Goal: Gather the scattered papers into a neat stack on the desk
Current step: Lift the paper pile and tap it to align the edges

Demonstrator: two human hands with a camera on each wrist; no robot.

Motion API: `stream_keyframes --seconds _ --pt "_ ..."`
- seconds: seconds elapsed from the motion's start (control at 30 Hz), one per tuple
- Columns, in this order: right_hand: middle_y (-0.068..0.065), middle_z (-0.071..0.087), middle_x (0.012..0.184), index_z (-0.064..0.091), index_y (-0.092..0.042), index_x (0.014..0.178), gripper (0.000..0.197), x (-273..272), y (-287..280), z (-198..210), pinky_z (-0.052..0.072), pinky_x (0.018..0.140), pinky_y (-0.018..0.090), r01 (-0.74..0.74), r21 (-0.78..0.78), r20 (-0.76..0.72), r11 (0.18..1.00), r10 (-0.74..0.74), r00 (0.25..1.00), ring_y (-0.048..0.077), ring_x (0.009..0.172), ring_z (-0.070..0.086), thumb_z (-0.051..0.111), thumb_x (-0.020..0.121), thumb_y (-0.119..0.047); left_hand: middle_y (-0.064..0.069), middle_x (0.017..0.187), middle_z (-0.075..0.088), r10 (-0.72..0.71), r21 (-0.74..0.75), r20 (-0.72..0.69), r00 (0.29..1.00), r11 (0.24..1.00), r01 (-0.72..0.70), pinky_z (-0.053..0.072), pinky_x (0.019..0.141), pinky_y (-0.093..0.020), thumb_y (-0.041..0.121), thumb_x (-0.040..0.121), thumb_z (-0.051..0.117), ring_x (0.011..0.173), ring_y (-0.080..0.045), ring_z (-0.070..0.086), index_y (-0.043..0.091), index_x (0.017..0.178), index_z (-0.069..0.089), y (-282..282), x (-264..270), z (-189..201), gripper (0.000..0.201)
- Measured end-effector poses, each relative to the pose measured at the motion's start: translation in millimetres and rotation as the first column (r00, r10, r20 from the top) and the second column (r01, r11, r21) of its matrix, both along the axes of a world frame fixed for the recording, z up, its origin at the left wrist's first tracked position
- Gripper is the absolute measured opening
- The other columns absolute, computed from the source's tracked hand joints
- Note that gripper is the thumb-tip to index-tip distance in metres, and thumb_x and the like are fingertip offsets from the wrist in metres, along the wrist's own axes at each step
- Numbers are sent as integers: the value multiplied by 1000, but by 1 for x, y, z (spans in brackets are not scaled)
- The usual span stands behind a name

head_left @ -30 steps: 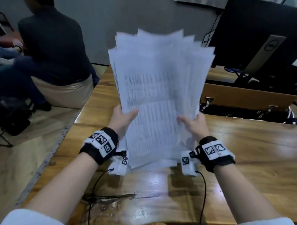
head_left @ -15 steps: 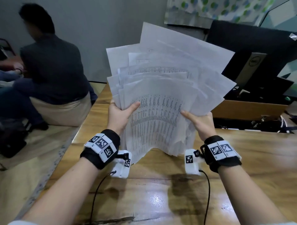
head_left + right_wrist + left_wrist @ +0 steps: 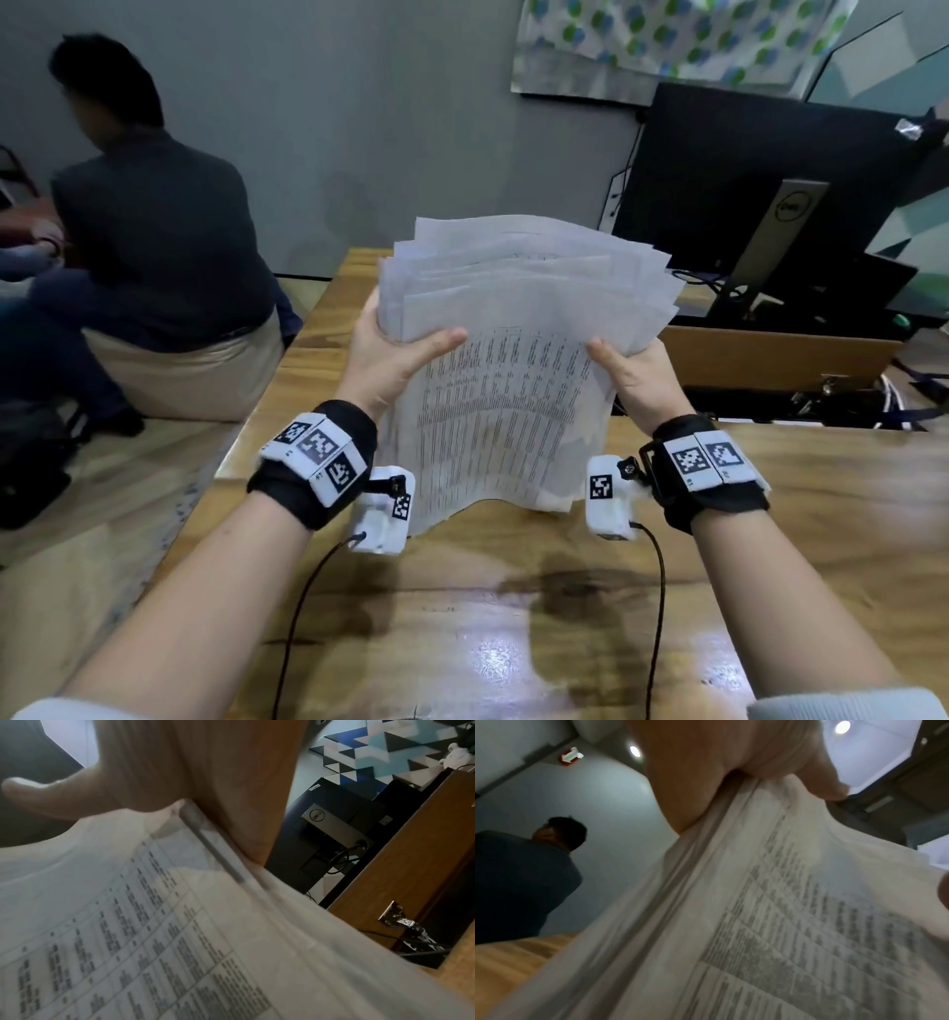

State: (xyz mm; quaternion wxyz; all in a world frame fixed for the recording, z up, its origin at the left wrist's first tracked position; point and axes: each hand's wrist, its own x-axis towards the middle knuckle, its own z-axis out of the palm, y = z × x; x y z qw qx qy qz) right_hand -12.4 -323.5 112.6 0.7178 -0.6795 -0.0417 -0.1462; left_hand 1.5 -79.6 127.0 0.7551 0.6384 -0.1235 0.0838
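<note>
A bundle of white papers (image 3: 513, 370) printed with tables stands nearly upright on its lower edge on the wooden desk (image 3: 513, 606). The sheets' top edges fan out unevenly and bend away from me. My left hand (image 3: 395, 354) grips the bundle's left edge, thumb across the front sheet. My right hand (image 3: 631, 370) grips the right edge the same way. The left wrist view shows the papers (image 3: 770, 912) held between the thumb and the left hand (image 3: 731, 760). In the right wrist view the papers (image 3: 154, 923) sit under the thumb of the right hand (image 3: 180, 770).
A person (image 3: 149, 246) in a dark top sits with their back to me at the left, beyond the desk's left edge. A black monitor (image 3: 760, 180) on a silver stand is at the back right, behind a raised wooden flap (image 3: 770, 354) with cables.
The bundle has come down from mid-air until its lower edge rests on the desk. The widely fanned sheets have drawn closer together. Both hands kept their grip on the sides.
</note>
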Motion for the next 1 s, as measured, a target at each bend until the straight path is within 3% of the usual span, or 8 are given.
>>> stream_keyframes --seconds 0.17,0.3,0.4,0.53,0.7,0.77,0.9,1.0 --pt "11 72 102 66 -1 105 53 -1 7 -17 54 90 38 48 -21 -57 999 -49 997 24 98 68 84 59 -19 13 96 61 139 89 -122 983 988 -128 50 84 -20 11 64 82 92 -6 61 14 118 50 1 6 -28 63" --pt "7 72 94 63 6 108 35 1 23 -14 56 80 24 155 63 -26 986 -154 988 10 83 71 71 74 5 7 93 66 272 29 -104 957 962 -271 49 76 -13 19 66 82 85 -3 64 13 106 59 -14 4 -24 46" --pt "-7 76 79 68 -3 97 25 1 19 -4 57 78 24 181 95 2 979 -183 983 8 81 71 72 73 4 6 94 68 307 -78 39 951 950 -303 52 75 -10 13 68 81 81 5 66 14 104 57 -9 8 -2 43" --pt "-10 73 84 65 3 108 37 -8 15 0 55 71 15 205 30 48 978 -206 977 0 78 70 75 72 1 2 95 65 271 -112 122 955 960 -258 53 73 -15 10 70 78 79 2 66 18 100 48 -1 6 6 42" --pt "-15 75 78 68 -12 97 24 -11 18 18 54 72 16 166 18 110 986 -167 980 0 79 70 72 76 -1 -3 98 63 261 -134 147 954 961 -242 56 76 -26 34 64 78 88 -16 63 33 88 58 2 1 19 31" --pt "-13 75 79 68 -15 93 21 -11 23 24 54 75 19 170 26 146 985 -172 974 3 81 69 72 77 -3 2 88 67 268 -131 158 950 960 -248 55 77 -30 33 67 76 83 -14 64 31 83 65 3 2 28 19" --pt "-14 71 73 69 -18 80 5 -11 32 34 51 76 19 212 42 203 976 -216 955 2 76 64 70 80 -13 17 49 62 288 -140 167 943 954 -267 45 56 -13 12 80 70 50 5 54 18 69 63 4 6 32 14" --pt "-16 69 66 68 -21 73 12 -8 37 39 49 73 18 238 36 236 971 -240 942 0 72 62 68 82 -15 12 62 58 318 -163 138 938 941 -295 41 61 -18 18 77 65 60 -4 50 21 65 54 4 4 29 16"
